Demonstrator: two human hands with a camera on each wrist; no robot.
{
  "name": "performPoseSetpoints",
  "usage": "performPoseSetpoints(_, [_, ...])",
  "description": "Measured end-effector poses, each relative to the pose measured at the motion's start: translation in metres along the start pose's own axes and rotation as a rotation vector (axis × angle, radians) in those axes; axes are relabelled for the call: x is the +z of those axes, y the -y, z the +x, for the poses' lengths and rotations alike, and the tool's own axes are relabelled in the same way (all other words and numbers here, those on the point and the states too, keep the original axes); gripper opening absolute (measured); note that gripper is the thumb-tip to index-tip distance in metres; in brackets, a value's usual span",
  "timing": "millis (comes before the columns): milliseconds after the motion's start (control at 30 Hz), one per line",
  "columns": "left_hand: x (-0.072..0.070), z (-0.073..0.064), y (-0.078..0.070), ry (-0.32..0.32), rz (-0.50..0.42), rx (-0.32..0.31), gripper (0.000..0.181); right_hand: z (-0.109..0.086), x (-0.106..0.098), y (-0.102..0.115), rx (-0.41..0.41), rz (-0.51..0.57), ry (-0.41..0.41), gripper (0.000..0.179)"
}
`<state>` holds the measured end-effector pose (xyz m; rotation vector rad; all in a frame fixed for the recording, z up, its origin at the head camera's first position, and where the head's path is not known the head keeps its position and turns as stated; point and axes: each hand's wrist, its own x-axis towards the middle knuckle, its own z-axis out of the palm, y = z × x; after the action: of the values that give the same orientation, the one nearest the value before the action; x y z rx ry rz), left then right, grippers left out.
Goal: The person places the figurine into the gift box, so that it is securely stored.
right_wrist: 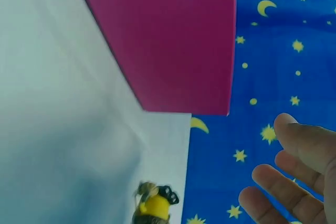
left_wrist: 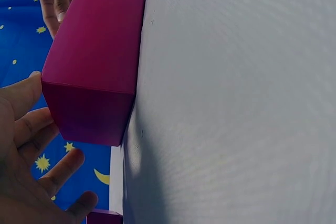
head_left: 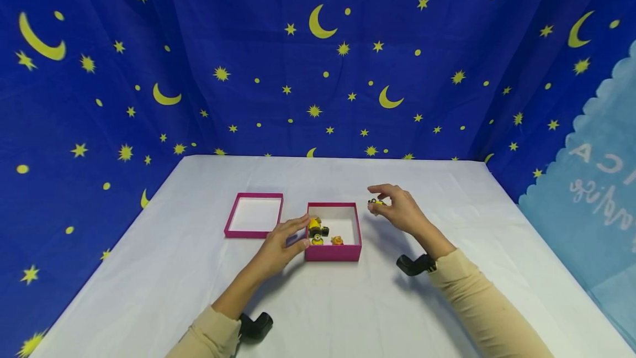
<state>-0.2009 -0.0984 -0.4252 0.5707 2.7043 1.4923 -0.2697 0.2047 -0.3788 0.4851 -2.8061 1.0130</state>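
Note:
In the head view, an open magenta box [head_left: 333, 253] with a white inside stands mid-table. Inside it are a yellow and dark figurine [head_left: 315, 227], a yellow goggled figurine [head_left: 317, 241] and an orange figurine [head_left: 337, 240]. My left hand [head_left: 280, 245] touches the box's left side, its thumb and fingers spread apart in the left wrist view. Right of the box is my right hand [head_left: 399, 210], fingers parted. Another yellow figurine [right_wrist: 155, 205] with dark goggles appears beyond it; the right wrist view shows a gap between that figurine and the fingers.
The magenta-rimmed lid [head_left: 255, 215], white inside up, lies left of the box on the white-covered table [head_left: 328, 303]. A blue curtain [head_left: 278, 59] with moons and stars surrounds the back and sides. A light-blue panel [head_left: 596, 181] hangs at the right.

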Motion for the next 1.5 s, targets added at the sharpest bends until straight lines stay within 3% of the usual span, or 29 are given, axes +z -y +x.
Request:
performPoseSetpoints(233, [0.0, 0.001, 0.001, 0.004, 0.0, 0.005, 0.05, 0.004, -0.001, -0.015, 0.01, -0.018, 0.013, 0.053])
performPoseSetpoints(1000, [0.0, 0.0, 0.001, 0.002, -0.004, 0.006, 0.05, 0.011, 0.005, -0.059, 0.026, -0.085, 0.121, 0.048])
performPoseSetpoints(1500, [0.0, 0.0, 0.001, 0.004, -0.011, 0.012, 0.05, 0.022, 0.013, -0.061, -0.03, -0.029, 0.199, 0.055])
